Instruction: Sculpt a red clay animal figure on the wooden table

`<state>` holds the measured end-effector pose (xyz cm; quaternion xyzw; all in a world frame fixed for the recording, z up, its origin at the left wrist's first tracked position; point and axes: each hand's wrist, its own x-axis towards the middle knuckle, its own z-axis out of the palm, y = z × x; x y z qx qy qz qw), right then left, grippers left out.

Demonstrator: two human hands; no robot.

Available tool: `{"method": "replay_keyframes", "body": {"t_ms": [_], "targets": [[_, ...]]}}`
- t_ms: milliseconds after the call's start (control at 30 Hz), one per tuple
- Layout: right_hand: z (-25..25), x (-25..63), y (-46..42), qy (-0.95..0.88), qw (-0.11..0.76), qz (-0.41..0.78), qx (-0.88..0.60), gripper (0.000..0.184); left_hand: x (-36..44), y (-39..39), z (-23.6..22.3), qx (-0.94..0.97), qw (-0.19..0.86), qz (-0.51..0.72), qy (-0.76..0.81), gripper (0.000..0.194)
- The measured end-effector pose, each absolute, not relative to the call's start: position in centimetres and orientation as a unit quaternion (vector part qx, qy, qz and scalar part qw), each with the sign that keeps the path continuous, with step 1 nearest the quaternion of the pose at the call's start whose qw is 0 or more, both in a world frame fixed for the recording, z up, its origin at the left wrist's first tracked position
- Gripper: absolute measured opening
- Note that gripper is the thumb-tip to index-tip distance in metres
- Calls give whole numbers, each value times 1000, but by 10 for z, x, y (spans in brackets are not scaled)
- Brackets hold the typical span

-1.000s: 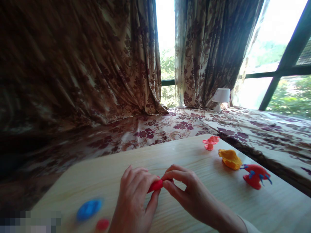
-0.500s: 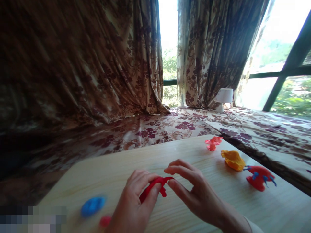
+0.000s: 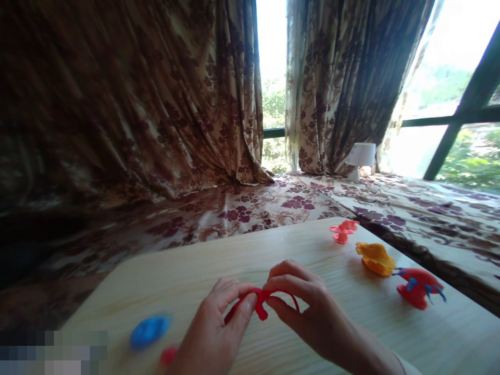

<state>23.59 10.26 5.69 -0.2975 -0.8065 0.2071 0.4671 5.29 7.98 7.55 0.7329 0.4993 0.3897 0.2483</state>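
Observation:
A piece of red modelling clay (image 3: 261, 308) is held above the table between both hands. My left hand (image 3: 221, 323) pinches it between thumb and fingers, covering much of it. A short stub of the clay hangs down between the hands. My right hand (image 3: 308, 307) has its thumb and fingertips closed at the clay's right side. From there a thin red strand (image 3: 291, 296) arches across the gap between thumb and fingers. Left of my left hand lie a blurred blue clay disc (image 3: 149, 332) and a small red lump (image 3: 169, 355), partly hidden by the hand.
Along the right side of the pale wooden table (image 3: 175, 271) stand a coral clay figure (image 3: 342, 232), a yellow clay piece (image 3: 375, 259) and a red clay figure with blue strands (image 3: 417, 287). Behind are a flowered cover (image 3: 289, 200), a white lamp (image 3: 361, 155) and curtains (image 3: 187, 104).
My right hand has closed in from apart onto the red clay. A thin strand now curves out to the right, longer than before. The left hand keeps its pinch.

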Motion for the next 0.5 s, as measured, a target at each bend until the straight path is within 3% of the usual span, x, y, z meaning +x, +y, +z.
{"method": "replay_keyframes", "body": {"t_ms": [500], "targets": [[54, 239, 105, -805, 473, 197, -301, 15, 51, 79, 75, 722, 272, 384, 508, 22]]}}
